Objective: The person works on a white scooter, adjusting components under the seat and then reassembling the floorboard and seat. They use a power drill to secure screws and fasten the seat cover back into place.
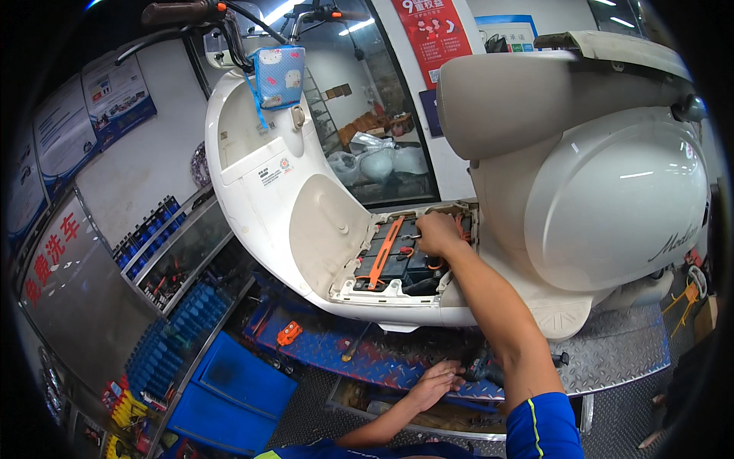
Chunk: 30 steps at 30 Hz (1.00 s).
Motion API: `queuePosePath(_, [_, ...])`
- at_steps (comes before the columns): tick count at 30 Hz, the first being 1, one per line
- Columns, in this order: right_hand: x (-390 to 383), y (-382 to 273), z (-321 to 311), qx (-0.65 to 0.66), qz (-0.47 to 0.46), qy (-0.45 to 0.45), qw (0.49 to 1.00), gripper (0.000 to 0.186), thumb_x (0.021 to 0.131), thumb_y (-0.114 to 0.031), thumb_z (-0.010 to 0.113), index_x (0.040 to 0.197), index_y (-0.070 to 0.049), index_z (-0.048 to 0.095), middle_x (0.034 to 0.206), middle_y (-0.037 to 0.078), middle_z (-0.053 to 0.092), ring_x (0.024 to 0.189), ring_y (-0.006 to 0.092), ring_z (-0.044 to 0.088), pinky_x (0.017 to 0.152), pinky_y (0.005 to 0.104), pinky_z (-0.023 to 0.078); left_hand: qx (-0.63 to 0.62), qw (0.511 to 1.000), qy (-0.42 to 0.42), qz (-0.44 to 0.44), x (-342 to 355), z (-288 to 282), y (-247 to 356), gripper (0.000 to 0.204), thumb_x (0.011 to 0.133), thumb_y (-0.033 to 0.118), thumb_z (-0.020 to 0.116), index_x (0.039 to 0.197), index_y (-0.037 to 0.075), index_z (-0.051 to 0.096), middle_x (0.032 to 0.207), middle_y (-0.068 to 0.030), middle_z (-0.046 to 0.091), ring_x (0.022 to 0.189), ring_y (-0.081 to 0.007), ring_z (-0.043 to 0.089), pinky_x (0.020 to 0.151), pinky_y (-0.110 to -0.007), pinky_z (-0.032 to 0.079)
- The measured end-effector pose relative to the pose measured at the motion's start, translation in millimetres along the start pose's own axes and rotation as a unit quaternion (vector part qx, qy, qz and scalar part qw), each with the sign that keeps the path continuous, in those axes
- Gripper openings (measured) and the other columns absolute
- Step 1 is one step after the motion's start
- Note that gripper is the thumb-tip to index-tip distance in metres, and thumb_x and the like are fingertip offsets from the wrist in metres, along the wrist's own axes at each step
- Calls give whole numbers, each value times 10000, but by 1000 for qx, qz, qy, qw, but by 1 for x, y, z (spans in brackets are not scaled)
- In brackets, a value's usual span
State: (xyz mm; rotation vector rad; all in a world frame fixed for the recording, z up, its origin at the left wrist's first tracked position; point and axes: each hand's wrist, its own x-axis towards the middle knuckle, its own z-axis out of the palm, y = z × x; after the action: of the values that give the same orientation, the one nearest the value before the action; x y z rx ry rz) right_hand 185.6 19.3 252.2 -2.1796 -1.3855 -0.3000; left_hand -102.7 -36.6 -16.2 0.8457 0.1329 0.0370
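Observation:
A white electric scooter [252,203] stands in front of me, its footboard compartment uncovered. Inside are dark batteries [394,268] with an orange strap [385,252] across them and red and orange wires. My right hand [440,233] reaches into the compartment's seat-side end, fingers closed. A small silver metal piece [410,236] shows at the fingers; whether they grip it is hard to make out. Lower down, my left hand [437,385] has its fingers stretched out at the edge of the blue lift platform [413,359], beside a dark power drill [483,369], apparently holding nothing.
On the platform lie an orange part [289,333] and a yellow-and-dark hand tool [352,349]. A drawer-like tray [382,409] sits below the platform edge. At left are a blue box [229,390] and shelves of blue bottles [168,344]. The grey seat [505,99] stands tipped up at right.

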Motion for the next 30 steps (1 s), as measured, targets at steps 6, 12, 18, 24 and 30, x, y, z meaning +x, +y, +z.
queuePosePath(6, [1,3,3,6,2,-3,1000,205,727,-169,749,905,-78,794,938,185,754,935,362,736,852,468,581,-32,998,56,-20,-36,-28,-8,335,1041,83,519,1363,2,562,1227,-157,664,1052,-258,655,911,-384,519])
queuePosePath(12, [1,2,3,3,-5,-5,1000,194,745,-166,733,913,-88,792,950,179,755,939,362,732,854,469,575,-55,998,33,-6,-41,-31,-12,287,1038,93,524,1299,-2,594,1169,-146,679,1043,-257,658,909,-381,519])
queuePosePath(18, [5,-2,-3,0,-2,-3,1000,197,741,-173,735,917,-106,792,961,183,752,951,372,726,863,481,576,-26,999,32,-15,-43,-23,-17,269,1037,116,545,1275,2,597,1126,-126,686,1003,-243,676,872,-374,548])
queuePosePath(24, [2,3,3,7,17,-41,999,254,725,-181,740,960,-97,785,1020,181,749,984,368,723,869,481,578,95,987,127,-35,-59,-31,-20,253,1029,192,638,1231,41,613,1000,-67,690,849,-163,687,755,-312,573])
queuePosePath(30, [6,6,8,-27,-13,-21,999,238,773,-194,696,968,-90,783,1003,188,752,974,373,725,861,481,576,519,837,171,-12,-116,-94,-53,348,966,291,730,1151,18,621,1030,-150,708,894,-270,701,769,-410,560])
